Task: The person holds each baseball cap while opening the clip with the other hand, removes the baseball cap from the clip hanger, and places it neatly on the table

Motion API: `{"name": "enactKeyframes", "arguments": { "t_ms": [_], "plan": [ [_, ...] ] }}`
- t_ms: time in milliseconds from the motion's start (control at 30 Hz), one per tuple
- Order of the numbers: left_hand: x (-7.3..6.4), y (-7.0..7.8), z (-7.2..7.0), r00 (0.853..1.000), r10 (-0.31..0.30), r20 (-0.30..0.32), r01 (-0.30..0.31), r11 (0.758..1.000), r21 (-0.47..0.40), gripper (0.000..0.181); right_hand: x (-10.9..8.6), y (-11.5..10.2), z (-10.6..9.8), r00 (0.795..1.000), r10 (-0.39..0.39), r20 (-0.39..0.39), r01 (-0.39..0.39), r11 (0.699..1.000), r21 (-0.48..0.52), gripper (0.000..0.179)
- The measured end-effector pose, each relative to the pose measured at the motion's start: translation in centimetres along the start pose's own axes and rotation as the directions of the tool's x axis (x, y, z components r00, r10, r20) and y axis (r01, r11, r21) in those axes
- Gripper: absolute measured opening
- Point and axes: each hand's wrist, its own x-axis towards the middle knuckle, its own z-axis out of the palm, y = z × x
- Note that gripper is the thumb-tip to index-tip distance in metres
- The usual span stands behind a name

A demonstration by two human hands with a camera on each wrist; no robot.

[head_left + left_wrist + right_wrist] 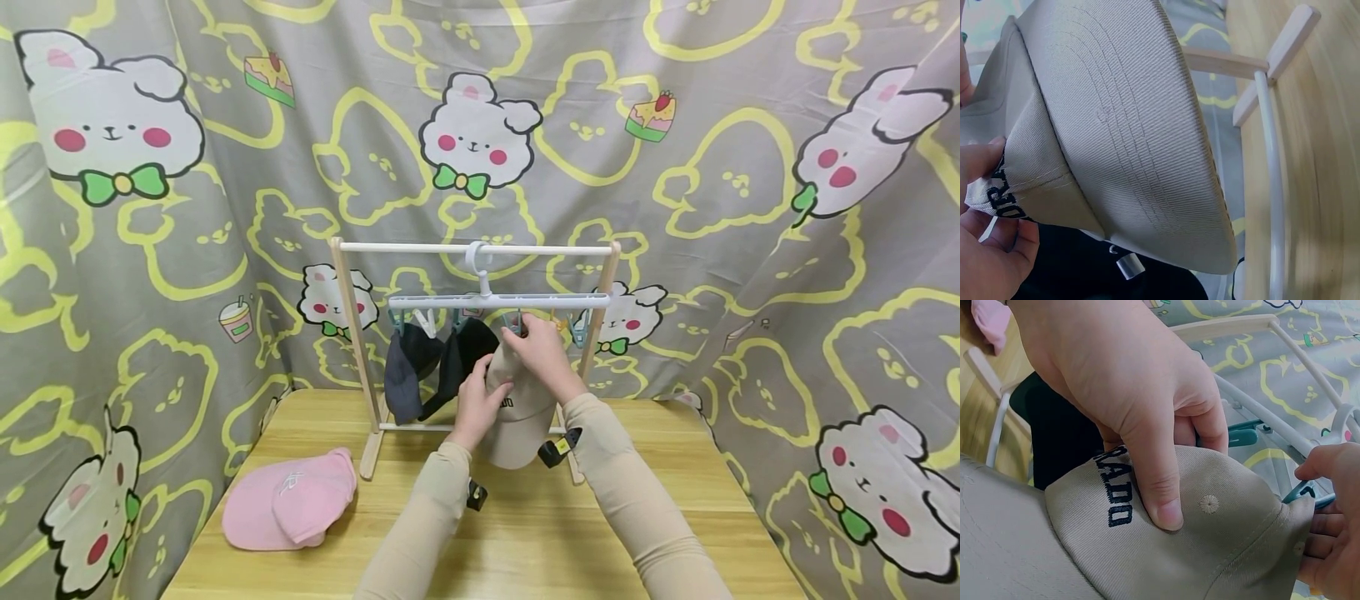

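Observation:
A beige baseball cap (517, 400) with dark lettering hangs brim down below the white clip hanger (525, 301). My left hand (480, 398) pinches its crown by the lettering, thumb on the outer cloth and fingers behind. At the cap's back edge my right hand (542, 350) holds a teal clip (1302, 491) between thumb and fingers. In the right wrist view the clip's tip overlaps the edge of the cap. Two dark caps, a grey-blue one (402, 379) and a black one (457, 358), hang from clips to the left.
A wooden rack (352, 333) with a white top bar (405, 247) carries the hanger by its hook. On the wood table (525, 533), a pink cap (288, 504) lies at the left. An orange clip (558, 319) hangs farther right. Patterned curtain (585, 192) encloses the back and sides.

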Motion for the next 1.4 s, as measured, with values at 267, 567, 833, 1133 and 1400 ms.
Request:
{"name": "enactKeyframes", "arguments": {
  "t_ms": [267, 567, 833, 1133, 1400],
  "plan": [
    [-0.03, -0.31, 0.05, 1.000, 0.018, -0.006, -0.018, 1.000, -0.003, 0.051, 0.03, -0.22, -0.04, 1.000, 0.004, -0.004, -0.004, 1.000, -0.017, 0.031],
    [-0.15, -0.49, -0.04, 0.999, 0.032, 0.005, -0.032, 0.999, -0.017, 0.051, 0.01, -0.46, -0.06, 1.000, 0.005, -0.003, -0.005, 0.999, -0.034, 0.035],
    [-0.26, -0.49, -0.15, 1.000, 0.019, 0.018, -0.019, 1.000, -0.023, 0.051, 0.05, -0.43, 0.03, 1.000, 0.010, -0.006, -0.010, 0.999, -0.040, 0.031],
    [-0.38, -0.57, -0.21, 1.000, 0.002, 0.027, -0.001, 1.000, -0.027, 0.052, 0.02, -0.43, 0.00, 1.000, 0.022, 0.005, -0.022, 0.999, -0.041, 0.033],
    [-0.42, -0.53, -0.20, 1.000, -0.010, 0.030, 0.011, 1.000, -0.021, 0.054, 0.03, -0.28, 0.06, 0.999, 0.034, 0.009, -0.034, 0.999, -0.028, 0.032]
  ]
}}
